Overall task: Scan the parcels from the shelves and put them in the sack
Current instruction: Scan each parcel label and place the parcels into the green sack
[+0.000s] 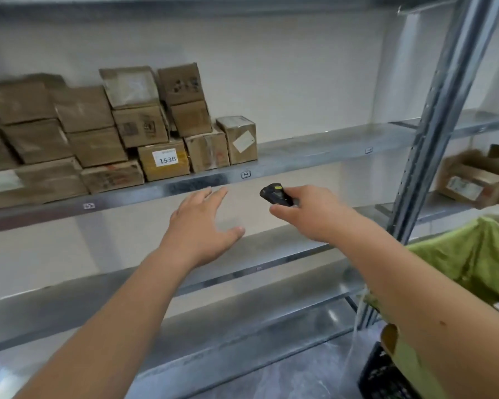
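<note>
Several brown cardboard parcels [104, 133] are stacked on the left half of a grey metal shelf [314, 151]; one yellow box carries a label reading 1538 [164, 164], and a small box [238, 139] stands at the stack's right end. My left hand [202, 223] is stretched out below the shelf edge, fingers straight, holding nothing. My right hand [308, 211] grips a small black scanner [275, 194] that points toward the shelf. The green sack [478, 254] hangs open at the right edge.
A grey upright post [432, 139] divides this bay from the neighbouring one, where more cardboard boxes [476, 180] lie. Two lower metal shelves [242, 272] run beneath my arms. A black crate [383, 375] sits at the bottom right under the sack.
</note>
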Demonstrator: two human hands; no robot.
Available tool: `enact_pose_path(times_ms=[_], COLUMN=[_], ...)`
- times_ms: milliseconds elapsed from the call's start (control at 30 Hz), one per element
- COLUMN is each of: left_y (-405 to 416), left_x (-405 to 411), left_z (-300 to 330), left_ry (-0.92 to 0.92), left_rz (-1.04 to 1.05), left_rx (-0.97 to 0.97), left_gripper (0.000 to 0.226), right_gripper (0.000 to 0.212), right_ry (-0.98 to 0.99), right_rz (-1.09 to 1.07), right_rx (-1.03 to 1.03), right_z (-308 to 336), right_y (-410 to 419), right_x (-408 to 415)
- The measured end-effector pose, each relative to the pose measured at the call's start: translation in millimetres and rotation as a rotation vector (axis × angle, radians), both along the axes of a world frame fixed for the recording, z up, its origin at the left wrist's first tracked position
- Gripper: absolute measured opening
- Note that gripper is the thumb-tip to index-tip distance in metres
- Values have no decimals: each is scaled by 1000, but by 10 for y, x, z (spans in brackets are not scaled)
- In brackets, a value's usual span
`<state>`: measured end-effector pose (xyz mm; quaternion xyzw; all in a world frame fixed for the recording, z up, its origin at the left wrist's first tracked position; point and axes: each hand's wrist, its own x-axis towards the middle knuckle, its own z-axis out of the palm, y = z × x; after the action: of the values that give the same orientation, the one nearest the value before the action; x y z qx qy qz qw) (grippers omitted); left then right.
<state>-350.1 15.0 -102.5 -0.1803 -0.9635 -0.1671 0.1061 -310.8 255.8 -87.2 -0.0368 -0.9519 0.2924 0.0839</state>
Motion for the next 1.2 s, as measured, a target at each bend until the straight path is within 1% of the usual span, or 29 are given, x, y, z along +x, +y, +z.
enact_pose_path(times_ms=[67, 167, 367, 500, 700, 833, 933, 1033, 1200], left_y=[-2, 67, 330, 594, 965, 1164, 1266, 1336, 1418], left_x=[-84, -271, -854, -1349, -2032, -2423, -2668, -2869, -3073], left_z=[103, 247, 495, 680, 883, 973, 1026, 1033, 1026], left_ry=[-25, -24, 28, 64, 96, 64, 10, -25, -18], left_rz=[-20, -38, -43, -43, 35, 86, 99, 145, 180], left_rx=[75, 127, 131, 162, 104, 68, 151, 231, 318], left_gripper=[95, 97, 93, 91, 87, 89, 83, 74, 62], right_gripper=[34, 35, 32, 34, 37, 36, 35, 39, 41], right_ry=[28, 58, 85, 132, 165, 163, 143, 138, 123], right_rz=[3, 4, 18, 54, 109, 143, 172, 195, 235], right_rx=[29, 65, 71, 108, 121, 157, 158, 182, 227], right_z=[96, 224, 399, 510, 649, 682, 697, 691, 666], right_y=[0, 62, 282, 471, 821, 1007, 1078, 1114, 1168], right_x=[-133, -349, -879, -1386, -2207, -2710, -3003, -3241, -3501])
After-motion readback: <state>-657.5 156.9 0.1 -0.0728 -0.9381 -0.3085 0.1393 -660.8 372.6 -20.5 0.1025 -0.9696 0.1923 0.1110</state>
